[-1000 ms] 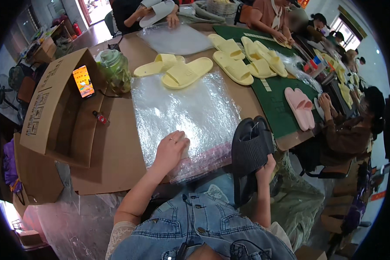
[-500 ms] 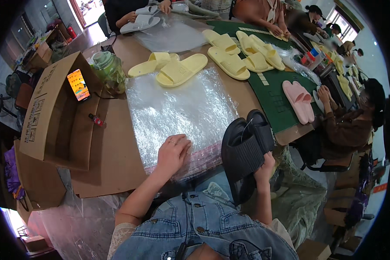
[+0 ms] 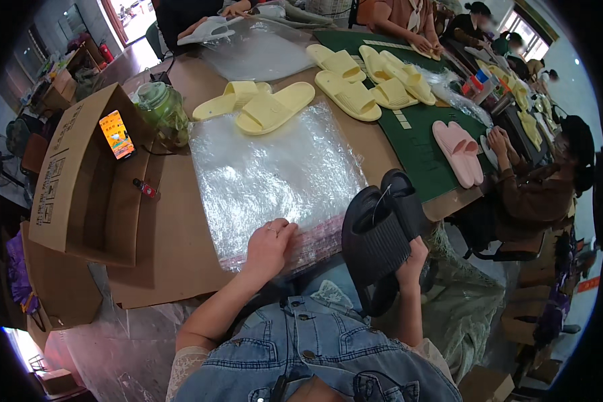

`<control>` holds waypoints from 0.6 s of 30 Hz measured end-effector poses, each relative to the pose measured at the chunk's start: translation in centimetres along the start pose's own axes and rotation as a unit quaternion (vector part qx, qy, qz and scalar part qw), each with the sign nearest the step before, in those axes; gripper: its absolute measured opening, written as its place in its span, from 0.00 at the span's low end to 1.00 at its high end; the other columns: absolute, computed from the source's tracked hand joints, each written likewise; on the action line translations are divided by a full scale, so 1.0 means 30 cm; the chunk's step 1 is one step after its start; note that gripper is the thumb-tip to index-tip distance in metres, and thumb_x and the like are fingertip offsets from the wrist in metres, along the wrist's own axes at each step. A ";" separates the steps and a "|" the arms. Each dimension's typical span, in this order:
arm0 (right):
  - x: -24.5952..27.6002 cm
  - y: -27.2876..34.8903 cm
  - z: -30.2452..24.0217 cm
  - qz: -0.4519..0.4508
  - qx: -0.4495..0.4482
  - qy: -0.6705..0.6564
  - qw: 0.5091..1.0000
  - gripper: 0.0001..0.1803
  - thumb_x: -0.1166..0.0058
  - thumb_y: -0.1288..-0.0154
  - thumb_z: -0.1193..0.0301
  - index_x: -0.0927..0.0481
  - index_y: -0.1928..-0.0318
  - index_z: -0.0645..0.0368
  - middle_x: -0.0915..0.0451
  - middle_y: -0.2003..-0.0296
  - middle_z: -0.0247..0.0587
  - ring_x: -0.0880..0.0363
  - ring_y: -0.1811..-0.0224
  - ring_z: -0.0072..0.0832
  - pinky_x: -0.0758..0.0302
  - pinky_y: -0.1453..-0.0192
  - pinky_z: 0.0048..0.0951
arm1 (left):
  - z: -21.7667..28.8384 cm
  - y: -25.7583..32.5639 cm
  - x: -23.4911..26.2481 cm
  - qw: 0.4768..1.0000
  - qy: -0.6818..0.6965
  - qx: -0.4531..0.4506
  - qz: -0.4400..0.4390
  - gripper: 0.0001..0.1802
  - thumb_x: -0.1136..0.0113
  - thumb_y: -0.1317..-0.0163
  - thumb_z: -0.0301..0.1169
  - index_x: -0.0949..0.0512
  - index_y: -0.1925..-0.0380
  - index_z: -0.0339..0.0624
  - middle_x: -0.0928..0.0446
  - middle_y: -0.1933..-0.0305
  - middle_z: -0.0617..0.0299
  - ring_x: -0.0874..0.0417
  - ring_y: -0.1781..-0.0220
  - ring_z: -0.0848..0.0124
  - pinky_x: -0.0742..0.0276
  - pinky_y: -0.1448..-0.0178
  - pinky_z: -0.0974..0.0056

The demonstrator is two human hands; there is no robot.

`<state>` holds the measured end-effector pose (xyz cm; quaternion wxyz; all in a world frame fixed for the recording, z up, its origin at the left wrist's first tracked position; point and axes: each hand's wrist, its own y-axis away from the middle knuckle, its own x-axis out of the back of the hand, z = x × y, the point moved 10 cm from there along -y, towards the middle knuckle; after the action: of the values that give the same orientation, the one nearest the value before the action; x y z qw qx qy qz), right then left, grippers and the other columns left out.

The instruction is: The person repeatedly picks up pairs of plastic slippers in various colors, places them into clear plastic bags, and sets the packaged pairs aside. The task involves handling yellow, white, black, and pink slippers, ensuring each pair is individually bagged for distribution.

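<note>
My right hand [image 3: 412, 264] grips a pair of black slippers [image 3: 375, 234] by the side, holding them upright at the table's near right edge. A thin string joins the two slippers near the top. A stack of clear plastic bags [image 3: 261, 177] lies flat in front of me, with a pink strip along its near edge. On that edge rests my left hand [image 3: 269, 249], its fingers curled and pressed together at the top bag's film; the fingertips are partly hidden. Two yellow slippers [image 3: 275, 110] sit at the stack's far edge.
An open cardboard box [image 3: 80, 181] stands at the left with a lit phone [image 3: 117, 135] and a small red bottle [image 3: 145, 188] by it, and a green jug [image 3: 162, 110] behind. More yellow slippers [image 3: 348, 97] and pink slippers [image 3: 457, 154] lie on a green mat [image 3: 419, 161]. Co-workers sit around.
My left hand has shifted slightly nearer to me, onto the bags' pink strip. My right hand keeps the black slippers almost where they were. The co-worker at the far left has lowered a white slipper.
</note>
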<state>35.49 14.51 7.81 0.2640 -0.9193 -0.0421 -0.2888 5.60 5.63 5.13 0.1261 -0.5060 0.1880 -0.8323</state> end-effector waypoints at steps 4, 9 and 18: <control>-0.017 0.010 -0.022 -0.042 0.031 0.013 0.999 0.18 0.35 0.45 0.70 0.16 0.55 0.69 0.16 0.54 0.57 0.16 0.52 0.53 0.21 0.49 0.40 | -0.038 -0.026 0.032 0.991 0.093 0.097 0.001 0.08 0.34 0.39 0.31 0.16 0.61 0.42 0.20 0.61 0.57 0.17 0.63 0.57 0.21 0.59 0.58; -0.060 0.026 -0.108 -0.147 0.135 0.051 0.978 0.09 0.36 0.57 0.74 0.19 0.73 0.65 0.21 0.70 0.48 0.19 0.67 0.51 0.24 0.66 0.44 | -0.171 -0.041 0.027 0.944 0.249 0.215 0.039 0.07 0.38 0.36 0.29 0.14 0.64 0.40 0.19 0.65 0.55 0.17 0.64 0.61 0.23 0.58 0.60; -0.034 0.080 -0.082 -0.216 0.181 0.147 0.948 0.07 0.40 0.65 0.75 0.24 0.79 0.60 0.26 0.77 0.44 0.23 0.74 0.48 0.28 0.72 0.43 | -0.222 -0.031 -0.085 0.800 0.470 0.365 -0.070 0.12 0.41 0.29 0.33 0.13 0.56 0.40 0.19 0.67 0.67 0.23 0.64 0.78 0.27 0.60 0.70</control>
<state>33.94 11.28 7.84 0.3609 -0.7720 -0.2521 -0.4586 0.82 8.73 0.73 0.1390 0.0191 -0.1299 -0.9815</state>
